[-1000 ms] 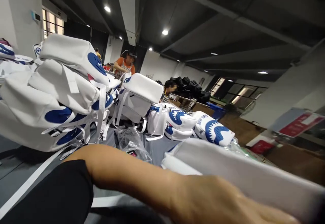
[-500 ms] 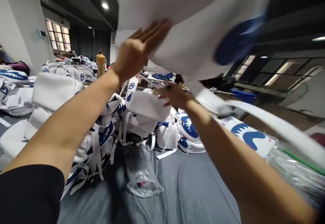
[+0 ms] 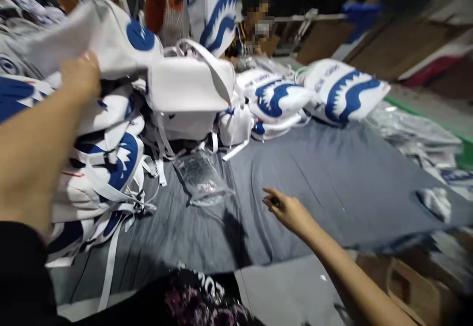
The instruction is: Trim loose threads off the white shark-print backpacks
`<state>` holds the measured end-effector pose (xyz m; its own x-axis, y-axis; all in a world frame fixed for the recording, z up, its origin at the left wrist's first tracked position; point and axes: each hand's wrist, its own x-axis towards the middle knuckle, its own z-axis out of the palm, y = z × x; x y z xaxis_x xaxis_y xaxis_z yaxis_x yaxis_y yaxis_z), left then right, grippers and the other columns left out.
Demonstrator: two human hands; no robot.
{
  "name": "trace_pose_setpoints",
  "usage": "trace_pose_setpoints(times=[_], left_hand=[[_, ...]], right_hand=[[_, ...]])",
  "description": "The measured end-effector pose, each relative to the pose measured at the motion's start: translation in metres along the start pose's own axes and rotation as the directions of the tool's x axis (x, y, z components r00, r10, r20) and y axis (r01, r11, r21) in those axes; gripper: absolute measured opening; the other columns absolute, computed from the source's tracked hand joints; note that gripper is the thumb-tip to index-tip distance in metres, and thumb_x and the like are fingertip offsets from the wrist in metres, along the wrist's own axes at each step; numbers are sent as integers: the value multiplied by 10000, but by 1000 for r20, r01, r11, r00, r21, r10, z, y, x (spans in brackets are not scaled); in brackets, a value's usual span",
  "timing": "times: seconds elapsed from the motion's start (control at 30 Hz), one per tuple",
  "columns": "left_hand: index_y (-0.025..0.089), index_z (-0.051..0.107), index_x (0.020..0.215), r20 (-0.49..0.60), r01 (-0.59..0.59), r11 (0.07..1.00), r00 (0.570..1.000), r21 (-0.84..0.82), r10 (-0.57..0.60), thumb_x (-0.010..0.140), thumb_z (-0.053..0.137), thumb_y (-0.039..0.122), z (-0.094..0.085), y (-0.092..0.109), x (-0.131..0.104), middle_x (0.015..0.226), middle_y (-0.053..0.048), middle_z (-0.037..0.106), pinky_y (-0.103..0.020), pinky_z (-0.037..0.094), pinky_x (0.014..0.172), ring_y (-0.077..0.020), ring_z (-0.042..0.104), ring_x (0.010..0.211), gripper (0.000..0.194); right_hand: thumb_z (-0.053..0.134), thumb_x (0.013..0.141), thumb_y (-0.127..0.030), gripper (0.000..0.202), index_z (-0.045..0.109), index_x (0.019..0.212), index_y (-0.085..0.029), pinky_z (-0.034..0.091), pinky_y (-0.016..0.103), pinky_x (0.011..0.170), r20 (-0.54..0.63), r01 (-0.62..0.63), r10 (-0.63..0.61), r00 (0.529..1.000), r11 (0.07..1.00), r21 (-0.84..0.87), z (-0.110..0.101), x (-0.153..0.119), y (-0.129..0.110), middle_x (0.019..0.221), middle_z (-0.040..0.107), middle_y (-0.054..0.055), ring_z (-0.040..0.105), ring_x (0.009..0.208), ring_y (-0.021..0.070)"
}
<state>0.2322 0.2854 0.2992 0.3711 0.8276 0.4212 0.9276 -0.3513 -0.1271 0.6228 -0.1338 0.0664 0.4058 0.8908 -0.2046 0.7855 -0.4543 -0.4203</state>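
At the upper left, my left hand (image 3: 80, 76) is closed on a white bag (image 3: 111, 35) with a blue round patch, above a stack of white and blue bags (image 3: 125, 158). The hand is blurred. Over the grey cloth, my right hand (image 3: 283, 209) has a small dark object (image 3: 275, 201) between its curled fingers; what it is cannot be made out. A clear plastic packet (image 3: 203, 180) lies on the cloth to the left of that hand.
The grey cloth (image 3: 314, 178) covers the table. White bags with blue wave prints (image 3: 342, 92) line its far side. Plastic-wrapped items (image 3: 414, 129) lie at the right. Beyond the table, a person in red (image 3: 155, 8) is beside a raised bag; another person (image 3: 254, 20) is farther right.
The view has turned down and right. The white bag that was raised overhead is now low at the left in my left hand. My right hand has come down over the cloth.
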Motion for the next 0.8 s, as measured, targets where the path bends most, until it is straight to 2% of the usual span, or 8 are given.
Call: trace_pose_setpoints(times=[0.13,0.23,0.3,0.37,0.47,0.6,0.7,0.8], left_hand=[[-31,495,1370,4,-87,996,996,7,86,864,159,693,-19,38,-21,1405,-239,526,-686,366,994,-540,404,1364,945],[99,416,1503,22,-228,936,970,-269,242,891,462,542,-19,89,-98,1538,-140,471,-580,366,1142,-422,439,1413,757],[195,438,1517,199,-194,864,928,-464,315,899,564,422,0,129,-167,1565,-73,471,-514,373,1183,-326,476,1417,669],[275,396,1546,415,-121,806,807,-579,419,877,649,377,35,170,-232,1596,-48,426,-475,308,1239,-284,421,1468,722],[237,295,1589,690,250,829,694,-499,206,754,785,228,101,221,-297,1663,-128,250,-424,285,1244,-296,242,1548,969],[23,205,1578,746,452,824,663,-342,-54,789,740,253,151,266,-319,1514,-348,414,-451,459,1085,-383,467,1419,979],[64,446,1459,715,478,791,695,-381,-76,951,429,288,138,293,-315,1091,-208,745,-380,551,881,-299,740,1015,555],[170,605,1270,592,459,735,800,-499,-98,945,342,402,103,306,-313,858,-80,753,-373,550,793,-272,727,822,478]], right_hand=[[572,909,-256,405,649,1302,-190,518,286,814,92,-176,170,981,982,67,42,-6,0,998,781,91,742,928,224],[612,904,-251,455,613,1350,-160,504,272,846,119,-227,217,969,971,77,82,13,-9,1094,765,118,720,1033,226],[622,916,-281,585,491,1466,-132,496,290,871,114,-245,235,965,966,85,105,35,-13,1218,721,159,688,1117,246],[620,930,-308,680,376,1533,-110,490,305,871,119,-237,225,967,966,99,121,60,-20,1292,676,199,669,1146,263],[593,930,-226,484,540,1401,-125,469,280,823,175,-156,131,976,977,142,129,85,-38,1184,719,182,686,1068,250],[534,894,-117,251,694,1080,-168,421,250,770,185,-36,-13,983,966,256,96,77,-42,1013,745,113,673,980,217],[558,833,-97,224,698,980,-192,401,228,726,138,7,-61,989,934,357,45,52,-16,913,733,46,657,895,180],[568,772,-78,161,670,818,-194,394,199,655,83,29,-74,994,895,446,-13,22,23,739,678,-15,630,749,133]])
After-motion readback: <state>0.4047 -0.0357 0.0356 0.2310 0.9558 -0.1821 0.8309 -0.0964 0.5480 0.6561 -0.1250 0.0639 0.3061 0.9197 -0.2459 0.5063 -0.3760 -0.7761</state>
